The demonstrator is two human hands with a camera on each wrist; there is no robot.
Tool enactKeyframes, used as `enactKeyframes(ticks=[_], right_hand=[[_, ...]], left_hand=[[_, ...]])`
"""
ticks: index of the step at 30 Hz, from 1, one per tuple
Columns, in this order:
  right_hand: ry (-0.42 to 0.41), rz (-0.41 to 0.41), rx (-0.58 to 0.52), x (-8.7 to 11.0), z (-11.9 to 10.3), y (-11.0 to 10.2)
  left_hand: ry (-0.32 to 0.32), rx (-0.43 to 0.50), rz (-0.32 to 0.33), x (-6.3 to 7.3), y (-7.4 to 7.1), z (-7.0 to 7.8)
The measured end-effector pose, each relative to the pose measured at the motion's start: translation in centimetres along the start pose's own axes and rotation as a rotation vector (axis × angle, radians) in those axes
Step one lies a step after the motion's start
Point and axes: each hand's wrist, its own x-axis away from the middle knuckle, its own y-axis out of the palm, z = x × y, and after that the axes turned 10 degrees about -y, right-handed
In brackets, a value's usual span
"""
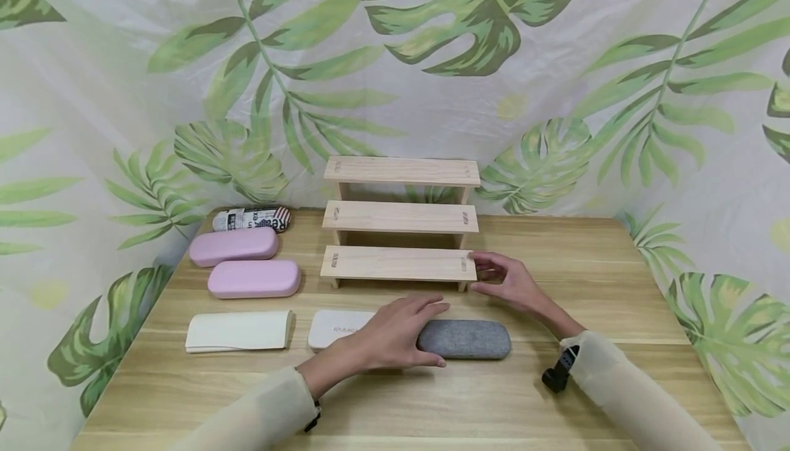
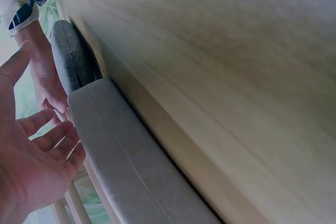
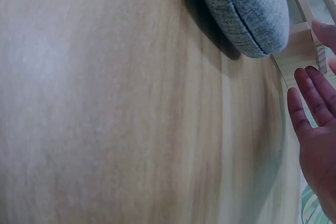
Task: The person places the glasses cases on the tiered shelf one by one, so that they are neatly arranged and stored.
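My left hand (image 1: 395, 333) hovers over the gap between a white glasses case (image 1: 333, 324) and a grey fabric glasses case (image 1: 465, 339), with its thumb spread and fingers loosely bent. It hides the right part of the white case. In the left wrist view its palm shows bare beside the light case (image 2: 123, 145). My right hand (image 1: 507, 283) is at the right end of the lowest step of a pale wooden three-tier stand (image 1: 398, 262), fingertips right at the step's edge. Its fingers (image 3: 310, 100) look extended in the right wrist view.
On the left lie a cream flap case (image 1: 238, 332), two pink glasses cases (image 1: 254, 279) and a printed case (image 1: 249, 219) with black lettering. They rest on a wooden table (image 1: 586, 266). A leaf-patterned cloth (image 1: 432, 115) hangs behind and around it.
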Motion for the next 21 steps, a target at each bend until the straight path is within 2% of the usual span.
enactKeyframes(ticks=[10, 21], right_hand=[[0.034, 0.007, 0.018, -0.2, 0.1, 0.2], [0.067, 0.011, 0.05, -0.7, -0.2, 0.0]], left_hand=[[0.033, -0.007, 0.013, -0.6, 1.0, 0.5], [0.016, 0.011, -0.027, -1.2, 1.3, 0.8]])
